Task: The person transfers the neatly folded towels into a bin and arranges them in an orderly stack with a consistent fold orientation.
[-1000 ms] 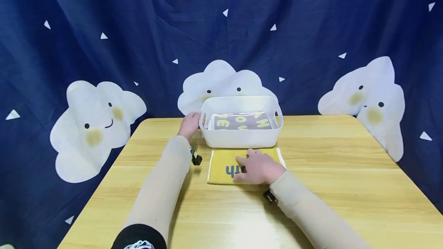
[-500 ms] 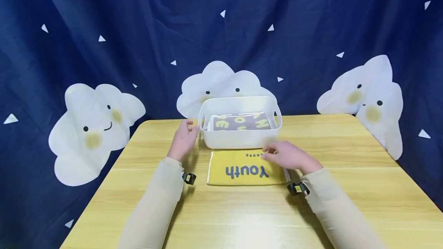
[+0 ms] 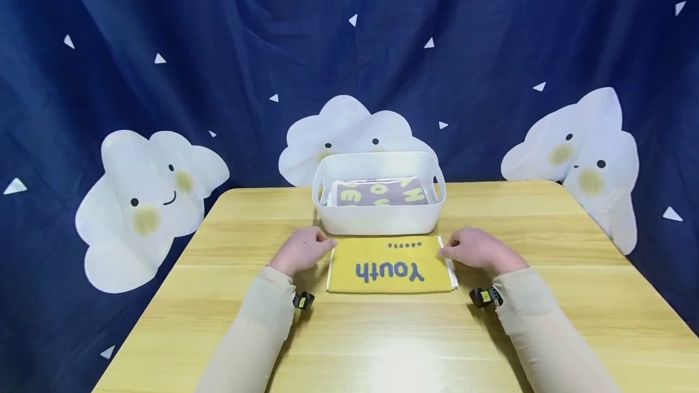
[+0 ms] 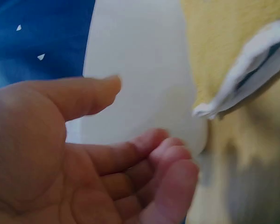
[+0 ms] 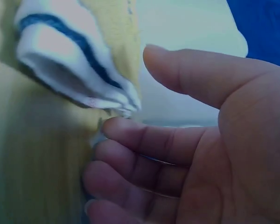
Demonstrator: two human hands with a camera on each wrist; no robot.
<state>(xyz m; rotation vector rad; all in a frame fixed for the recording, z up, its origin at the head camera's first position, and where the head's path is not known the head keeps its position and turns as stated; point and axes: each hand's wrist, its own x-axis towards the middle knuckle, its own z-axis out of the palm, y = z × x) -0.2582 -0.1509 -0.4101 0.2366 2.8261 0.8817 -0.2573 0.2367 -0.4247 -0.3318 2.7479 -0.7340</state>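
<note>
A folded yellow towel (image 3: 377, 259) with blue lettering and white side edges lies on the table, just in front of a white plastic basket (image 3: 382, 220). My left hand (image 3: 303, 250) is at the towel's far left corner. In the left wrist view its thumb and bent fingers (image 4: 177, 182) stand apart, with nothing between them. At the far right corner is my right hand (image 3: 480, 250). The right wrist view shows its thumb apart from the fingers, the index fingertip right at the towel's folded white edge (image 5: 56, 46). Another folded towel (image 3: 382, 193), purple with yellow letters, lies inside the basket.
The wooden table (image 3: 546, 296) extends to both sides and toward me. Behind it hangs a dark blue curtain (image 3: 469, 77) printed with white clouds and small triangles. The basket has a cut-out handle at each end.
My left hand has come from the basket's left handle to the towel's left corner. My right hand has lifted off the towel's middle and moved right to its right corner. Towel and basket stay put.
</note>
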